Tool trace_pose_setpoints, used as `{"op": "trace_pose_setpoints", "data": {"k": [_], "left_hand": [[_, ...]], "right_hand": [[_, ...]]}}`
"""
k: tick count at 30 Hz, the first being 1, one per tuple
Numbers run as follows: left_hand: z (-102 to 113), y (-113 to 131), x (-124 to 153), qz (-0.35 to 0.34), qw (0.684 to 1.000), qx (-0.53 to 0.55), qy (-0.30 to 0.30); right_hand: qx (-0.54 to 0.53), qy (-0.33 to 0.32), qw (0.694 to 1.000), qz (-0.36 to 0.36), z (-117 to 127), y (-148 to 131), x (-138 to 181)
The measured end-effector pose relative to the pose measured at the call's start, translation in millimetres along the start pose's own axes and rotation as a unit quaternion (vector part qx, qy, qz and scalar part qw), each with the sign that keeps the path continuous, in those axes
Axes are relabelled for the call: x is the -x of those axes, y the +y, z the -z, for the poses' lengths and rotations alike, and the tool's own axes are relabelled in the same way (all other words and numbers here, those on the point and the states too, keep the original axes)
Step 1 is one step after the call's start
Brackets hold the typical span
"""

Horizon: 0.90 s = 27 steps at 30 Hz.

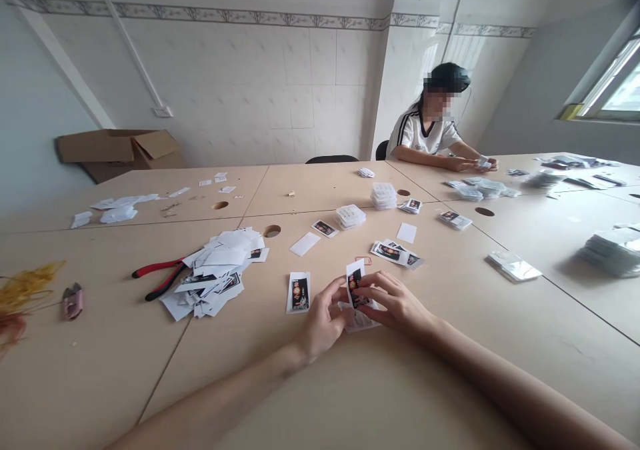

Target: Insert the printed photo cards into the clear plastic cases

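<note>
Both my hands meet at the table's near middle around a small printed card (355, 281) with a dark picture and white border. My left hand (323, 320) pinches its lower left side, fingers closed. My right hand (395, 301) curls over its right side, fingers closed on it. Beneath them lies what looks like a clear plastic sleeve (361, 322), partly hidden. Another printed card (299, 293) lies flat just left of my left hand.
A heap of white cards (215, 273) and red-handled pliers (159, 278) lie to the left. Further cards (395, 253) and stacks of clear packets (350, 215) sit beyond. A person in a white shirt (425, 133) works at the far right. A cardboard box (120, 147) stands at the back left.
</note>
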<state>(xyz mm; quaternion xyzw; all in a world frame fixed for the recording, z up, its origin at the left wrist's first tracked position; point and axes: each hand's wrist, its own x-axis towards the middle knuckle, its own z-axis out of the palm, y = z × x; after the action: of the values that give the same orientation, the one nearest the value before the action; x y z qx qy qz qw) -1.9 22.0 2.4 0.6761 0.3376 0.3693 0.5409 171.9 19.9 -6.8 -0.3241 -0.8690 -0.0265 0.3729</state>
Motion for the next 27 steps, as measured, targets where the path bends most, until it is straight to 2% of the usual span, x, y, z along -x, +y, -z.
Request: {"op": "trace_pose_setpoints", "data": {"k": [11, 22, 25, 27], "left_hand": [[-1.7, -1.4, 0.7, 0.019, 1.0, 0.014, 0.014], [-1.0, -2.4, 0.9, 0.023, 0.999, 0.031, 0.01], [-0.8, -2.7, 1.0, 0.029, 0.999, 0.035, 0.016], [-0.7, -1.5, 1.3, 0.032, 0.999, 0.033, 0.021]], "right_hand": [[0.016, -0.021, 0.999, 0.021, 2.5, 1.2, -0.2], [-0.041, -0.022, 0.999, 0.006, 2.1, 0.6, 0.4], [-0.046, -0.013, 0.999, -0.017, 2.0, -2.9, -1.1], [-0.074, 0.007, 0.995, -0.06, 0.7, -6.0, -1.2]]}}
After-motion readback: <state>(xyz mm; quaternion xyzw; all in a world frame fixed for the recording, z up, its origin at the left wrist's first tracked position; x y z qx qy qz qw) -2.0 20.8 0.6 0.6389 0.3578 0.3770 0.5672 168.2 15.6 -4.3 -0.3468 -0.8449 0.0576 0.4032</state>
